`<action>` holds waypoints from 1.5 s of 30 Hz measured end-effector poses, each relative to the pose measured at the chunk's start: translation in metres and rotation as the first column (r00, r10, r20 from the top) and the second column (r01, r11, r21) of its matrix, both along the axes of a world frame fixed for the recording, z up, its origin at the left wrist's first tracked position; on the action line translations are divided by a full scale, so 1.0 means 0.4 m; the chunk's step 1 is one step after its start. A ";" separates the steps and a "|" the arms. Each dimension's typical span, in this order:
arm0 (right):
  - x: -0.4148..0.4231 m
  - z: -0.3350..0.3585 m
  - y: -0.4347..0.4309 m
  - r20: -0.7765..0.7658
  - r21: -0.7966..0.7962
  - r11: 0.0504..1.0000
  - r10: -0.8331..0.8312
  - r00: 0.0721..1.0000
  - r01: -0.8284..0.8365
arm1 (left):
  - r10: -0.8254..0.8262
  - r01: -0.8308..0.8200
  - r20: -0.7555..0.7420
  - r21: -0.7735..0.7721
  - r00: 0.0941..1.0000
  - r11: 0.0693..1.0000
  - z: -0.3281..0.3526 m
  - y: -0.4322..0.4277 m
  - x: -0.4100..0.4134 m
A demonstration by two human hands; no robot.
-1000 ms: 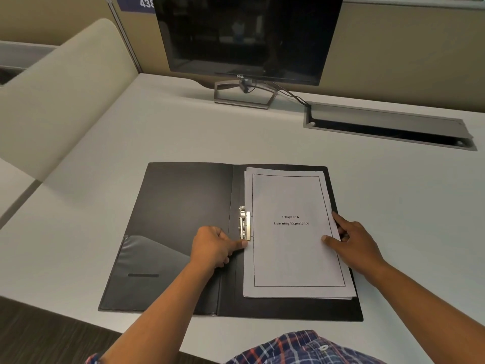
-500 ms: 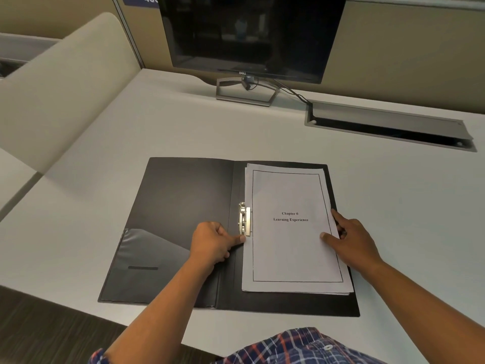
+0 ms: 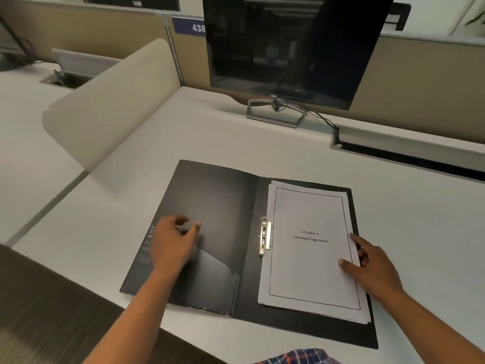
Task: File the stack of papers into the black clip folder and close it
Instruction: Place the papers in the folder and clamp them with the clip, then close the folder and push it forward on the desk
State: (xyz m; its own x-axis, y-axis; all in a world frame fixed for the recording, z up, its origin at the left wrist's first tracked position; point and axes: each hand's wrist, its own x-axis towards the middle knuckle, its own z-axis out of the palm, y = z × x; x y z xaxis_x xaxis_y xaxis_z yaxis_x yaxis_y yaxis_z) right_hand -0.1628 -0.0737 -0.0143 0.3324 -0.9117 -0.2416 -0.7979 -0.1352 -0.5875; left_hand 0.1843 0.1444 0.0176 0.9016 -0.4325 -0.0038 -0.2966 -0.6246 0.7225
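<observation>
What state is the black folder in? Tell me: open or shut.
Open. The black folder lies spread flat on the desk, both inner sides showing, the papers on its right half beside the metal clip.

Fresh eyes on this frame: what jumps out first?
The open black clip folder lies flat mid-desk, with the white stack of papers titled "Chapter 6 Learning Experience" on its right half beside the metal clip at the spine. The left hand is over the folder's left cover, fingers spread; the right hand rests on the papers' right edge. A dark monitor looms behind.
</observation>
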 end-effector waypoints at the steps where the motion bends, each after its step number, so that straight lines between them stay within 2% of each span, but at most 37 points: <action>1: 0.001 0.000 0.000 -0.001 0.003 1.000 -0.002 1.000 0.002 | 0.046 -0.048 0.045 0.032 0.998 0.998 0.001 0.027 0.034; 3: 0.001 -0.001 -0.001 -0.010 0.003 1.000 0.001 1.000 -0.001 | 0.117 -0.121 0.030 0.158 0.993 0.980 -0.002 0.073 0.096; 5: 0.002 -0.001 -0.002 -0.014 -0.001 1.000 0.006 1.000 -0.006 | 0.145 -0.123 -0.062 0.273 0.987 0.954 -0.002 0.103 0.139; 6: 0.002 0.000 -0.002 -0.013 0.001 1.000 0.004 1.000 -0.004 | 0.150 -0.115 -0.107 0.283 0.983 0.952 0.002 0.111 0.152; 10: 0.007 0.001 0.001 0.053 0.026 0.999 -0.035 0.998 0.034 | 0.106 -0.090 -0.118 0.130 0.987 0.987 0.062 0.123 0.187; 12: 0.016 0.006 0.012 0.128 0.048 0.992 -0.119 0.985 0.114 | 0.066 -0.063 -0.042 0.075 0.997 0.995 0.098 0.121 0.196; 14: 0.022 0.011 0.025 0.148 0.026 0.986 -0.169 0.974 0.167 | 0.034 -0.038 0.041 0.110 0.999 0.993 0.120 0.114 0.198; 15: 0.025 0.010 0.033 0.145 0.006 0.985 -0.169 0.975 0.170 | 0.020 -0.024 0.025 0.141 0.999 0.990 0.117 0.110 0.197; 18: 0.014 0.004 0.051 0.099 -0.019 0.991 -0.133 0.986 0.136 | 0.017 0.031 -0.156 0.300 0.988 0.953 0.068 0.096 0.195; 20: 0.006 -0.002 0.057 0.070 -0.005 0.993 -0.119 0.990 0.119 | 0.016 0.060 -0.220 0.334 0.975 0.941 0.039 0.098 0.195; 24: -0.006 0.007 0.061 0.081 0.032 0.994 -0.105 0.991 0.102 | 0.040 0.007 -0.175 0.259 0.984 0.966 0.080 0.103 0.202; 27: -0.015 0.035 0.063 0.088 0.090 0.992 -0.092 0.992 0.084 | -0.002 0.015 -0.151 0.087 0.989 0.996 0.167 0.106 0.209; 29: -0.016 0.061 0.070 -0.020 0.077 0.995 -0.062 0.998 0.063 | -0.136 0.135 -0.176 -0.018 0.975 0.991 0.230 0.101 0.202; 31: -0.008 0.096 0.085 -0.175 -0.011 1.000 -0.008 0.985 0.007 | -0.288 0.272 -0.197 -0.104 0.937 0.957 0.294 0.073 0.164; 32: -0.001 0.119 0.094 -0.136 -0.020 1.000 0.005 0.991 -0.008 | -0.347 0.319 -0.197 -0.161 0.917 0.934 0.324 0.053 0.133; 35: 0.028 0.210 0.124 0.170 0.055 0.996 0.060 0.984 -0.071 | -0.506 0.419 -0.213 -0.349 0.836 0.838 0.398 -0.019 0.000; 39: 0.055 0.338 0.162 0.469 0.154 0.980 0.039 0.882 -0.125 | -0.628 0.440 -0.244 -0.531 0.739 0.724 0.412 -0.107 -0.180; 42: 0.046 0.401 0.183 0.606 0.196 0.974 -0.027 0.795 -0.116 | -0.692 0.512 -0.185 -0.547 0.698 0.663 0.372 -0.146 -0.287; 45: 0.014 0.417 0.185 0.600 0.224 0.970 -0.061 0.798 -0.094 | -0.772 0.635 -0.196 -0.466 0.604 0.615 0.323 -0.160 -0.362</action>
State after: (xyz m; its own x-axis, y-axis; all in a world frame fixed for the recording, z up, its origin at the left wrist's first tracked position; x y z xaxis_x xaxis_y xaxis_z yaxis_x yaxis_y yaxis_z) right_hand -0.1572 0.0004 0.1524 0.4951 -0.8477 -0.1905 -0.2742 0.0556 -0.9601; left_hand 0.0393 0.0804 0.1468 0.2680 -0.9632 0.0213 -0.2283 -0.0420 0.9727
